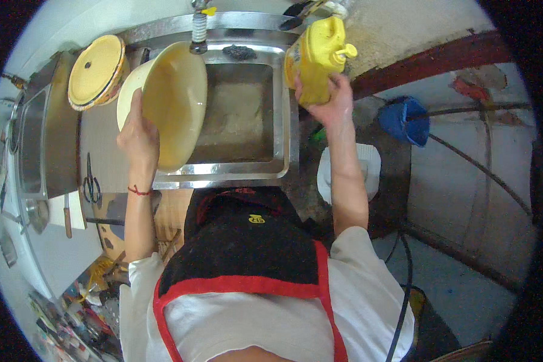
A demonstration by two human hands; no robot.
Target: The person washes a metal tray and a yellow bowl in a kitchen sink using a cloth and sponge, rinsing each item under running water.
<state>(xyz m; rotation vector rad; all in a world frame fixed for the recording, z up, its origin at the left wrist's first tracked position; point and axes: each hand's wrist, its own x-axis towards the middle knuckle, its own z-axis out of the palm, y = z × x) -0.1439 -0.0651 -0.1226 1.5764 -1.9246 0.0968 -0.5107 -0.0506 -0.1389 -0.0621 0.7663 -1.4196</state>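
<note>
Tilted on its side over the left part of the stainless steel sink (278, 108) is a large cream-yellow basin (174, 108), its rim gripped by my left hand (139, 135). My right hand (328, 97) is at a yellow pump-top jug (323, 40) by the sink's right rim, with a yellow cloth or sponge-like piece (315, 83) between the fingers. Whether the fingers also grip the jug is unclear. A dark scouring pad (239, 52) lies on the sink's back ledge, near the spring-necked faucet (199, 27).
A yellow lidded enamel pot (97, 72) and black scissors (90, 185) rest on the counter at left. Further left are a knife (68, 217) and a white board. At right hangs a blue bucket (402, 120), with a white plastic stool (349, 174) below.
</note>
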